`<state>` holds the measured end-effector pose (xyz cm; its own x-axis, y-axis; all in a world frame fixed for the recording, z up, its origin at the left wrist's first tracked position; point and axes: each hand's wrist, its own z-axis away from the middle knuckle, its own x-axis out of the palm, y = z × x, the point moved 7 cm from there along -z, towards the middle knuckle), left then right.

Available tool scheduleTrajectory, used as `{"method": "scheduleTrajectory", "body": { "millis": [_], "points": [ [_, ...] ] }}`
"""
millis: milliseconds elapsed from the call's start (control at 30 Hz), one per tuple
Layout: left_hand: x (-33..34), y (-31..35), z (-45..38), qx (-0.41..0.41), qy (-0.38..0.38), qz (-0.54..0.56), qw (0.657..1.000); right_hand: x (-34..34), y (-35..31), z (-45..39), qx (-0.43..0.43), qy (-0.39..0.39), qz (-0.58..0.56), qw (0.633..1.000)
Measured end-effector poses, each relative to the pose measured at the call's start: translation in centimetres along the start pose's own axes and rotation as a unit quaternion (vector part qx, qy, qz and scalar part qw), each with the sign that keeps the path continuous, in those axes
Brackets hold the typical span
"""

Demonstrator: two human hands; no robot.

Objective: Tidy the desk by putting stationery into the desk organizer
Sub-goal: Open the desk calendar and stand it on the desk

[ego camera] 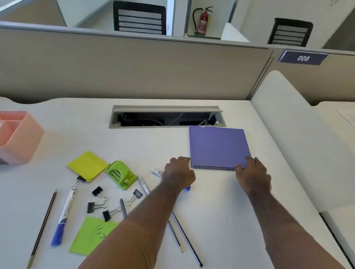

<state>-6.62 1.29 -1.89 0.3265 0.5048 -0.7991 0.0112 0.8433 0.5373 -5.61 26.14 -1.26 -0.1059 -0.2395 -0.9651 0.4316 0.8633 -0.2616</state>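
1. Purple spiral notebook [218,145]: closed, flat on the desk [92,131], coil edge nearest.
2. Pink organizer [21,141]: upright at far left, open compartments.
3. Blue marker [64,215], pencil [42,228], black clips [97,192]: lying scattered, lower left.

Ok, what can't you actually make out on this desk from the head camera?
- Pink desk organizer: cut off by the left frame edge, its compartments' contents unseen.
- Glue stick: mostly hidden under the left hand.
- Right hand fingertips: past the purple spiral notebook edge, grip unclear.
- Green sticky note writing: too small to read.
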Motion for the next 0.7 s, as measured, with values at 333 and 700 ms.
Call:
{"method": "scheduleTrajectory", "body": {
  "millis": [333, 700],
  "points": [
    [1.5, 0.1, -2.0, -0.08, -0.033, 0.19, 0.978, 1.0, 2.2, -1.4, 0.095, -0.067, -0.093, 0.989],
    [-2.2, 0.3, -2.9, -0.098, 0.075, 0.41, 0.904, -4.2, 2.9, -4.1, -0.062, 0.083, -0.229, 0.968]
  ]
}}
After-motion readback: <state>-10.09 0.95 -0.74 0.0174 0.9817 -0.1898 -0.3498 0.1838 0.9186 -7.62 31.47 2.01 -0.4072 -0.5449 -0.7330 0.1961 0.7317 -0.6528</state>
